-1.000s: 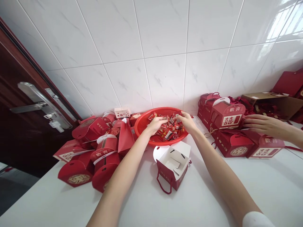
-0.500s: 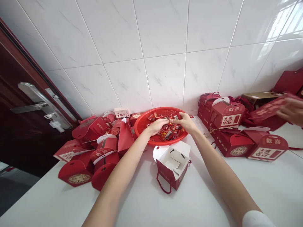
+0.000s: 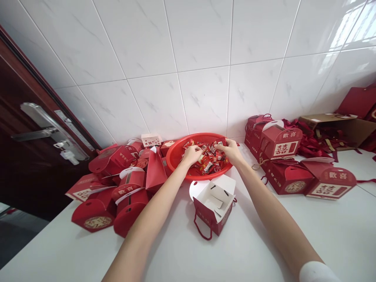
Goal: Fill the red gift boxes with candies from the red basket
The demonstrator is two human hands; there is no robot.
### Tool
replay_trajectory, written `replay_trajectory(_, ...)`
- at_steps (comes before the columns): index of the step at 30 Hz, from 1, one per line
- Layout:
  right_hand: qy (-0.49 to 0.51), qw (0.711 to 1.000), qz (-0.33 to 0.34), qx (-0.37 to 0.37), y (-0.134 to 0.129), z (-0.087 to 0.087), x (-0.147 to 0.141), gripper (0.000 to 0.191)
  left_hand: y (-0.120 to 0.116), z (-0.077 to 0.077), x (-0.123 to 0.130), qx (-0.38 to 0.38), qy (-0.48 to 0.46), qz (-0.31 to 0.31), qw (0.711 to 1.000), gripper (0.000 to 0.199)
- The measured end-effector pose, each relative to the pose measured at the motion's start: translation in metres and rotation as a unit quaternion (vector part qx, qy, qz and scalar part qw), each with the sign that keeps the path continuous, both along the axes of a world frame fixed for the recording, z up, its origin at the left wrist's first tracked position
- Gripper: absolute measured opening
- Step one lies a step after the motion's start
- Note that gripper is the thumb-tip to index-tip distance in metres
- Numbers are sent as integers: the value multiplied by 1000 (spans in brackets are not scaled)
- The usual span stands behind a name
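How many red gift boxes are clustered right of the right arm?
4 visible: back-left box, upper front box, lower box with the round emblem, and rightmost box. Others may be hidden behind them.

Grey-veined white wall tiles [image 3: 202,35], dark red-brown door [image 3: 17,168], silver handle [image 3: 35,134], white tabletop [image 3: 229,258], bright reflection [image 3: 355,27] upper right

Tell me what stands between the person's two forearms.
In the head view, an open red box stands there on the white tabletop, nearer the camera than the red basket.
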State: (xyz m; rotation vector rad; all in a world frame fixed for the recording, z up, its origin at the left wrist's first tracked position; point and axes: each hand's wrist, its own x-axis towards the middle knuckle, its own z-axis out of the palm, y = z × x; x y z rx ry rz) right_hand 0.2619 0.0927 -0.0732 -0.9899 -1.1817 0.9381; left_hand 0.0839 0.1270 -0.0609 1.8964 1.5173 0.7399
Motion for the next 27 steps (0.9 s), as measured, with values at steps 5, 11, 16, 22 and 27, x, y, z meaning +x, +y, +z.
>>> replay_trajectory(5,17,999,-29,3,-2,4,0,25,0,4,16,33,99,-104,989,30)
replay_trajectory(11,28,999,-41,6,-2,4,1,26,1,-4,57,-35,209,-236,948,22)
replay_trajectory(16,46,998,-40,0,2,3,1,30,10,-1,43,-26,207,-197,958,23)
replay_trajectory(22,73,997,-36,-8,3,3,2,35,14,13,21,39,176,-36,983,43)
replay_trajectory(27,85,996,-39,-9,0,5,1,36,4,17,28,85,216,-30,972,51)
